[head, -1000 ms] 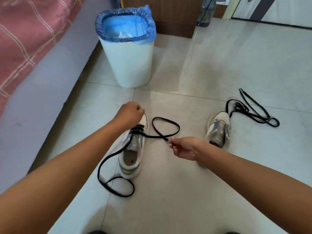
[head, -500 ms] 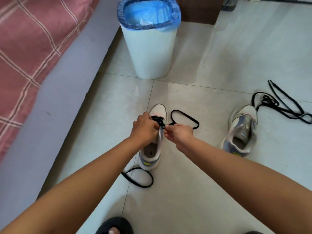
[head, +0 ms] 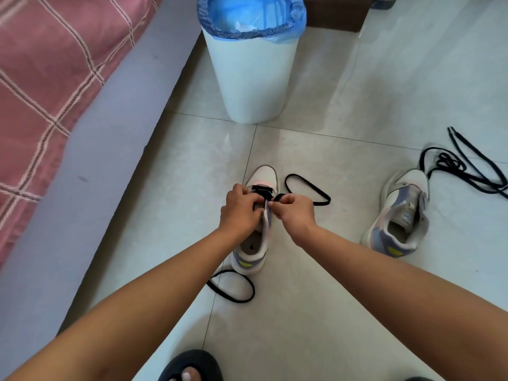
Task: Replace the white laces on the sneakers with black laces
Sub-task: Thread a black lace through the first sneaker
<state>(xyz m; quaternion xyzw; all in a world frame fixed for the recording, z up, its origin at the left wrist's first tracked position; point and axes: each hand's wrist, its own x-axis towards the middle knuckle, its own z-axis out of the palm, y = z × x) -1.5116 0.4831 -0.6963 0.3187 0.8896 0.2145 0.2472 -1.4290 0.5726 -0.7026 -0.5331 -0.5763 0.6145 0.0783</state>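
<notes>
Both hands, left [head: 240, 209] and right [head: 294, 211], pinched the black lace [head: 308, 188] over the sneaker [head: 254, 237]; feeding the tip squarely through each eyelet would keep it flat.

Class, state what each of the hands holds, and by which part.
Right hand pinches the flat black lace near the eyelets; left hand grips the white sneaker at its upper.
</notes>
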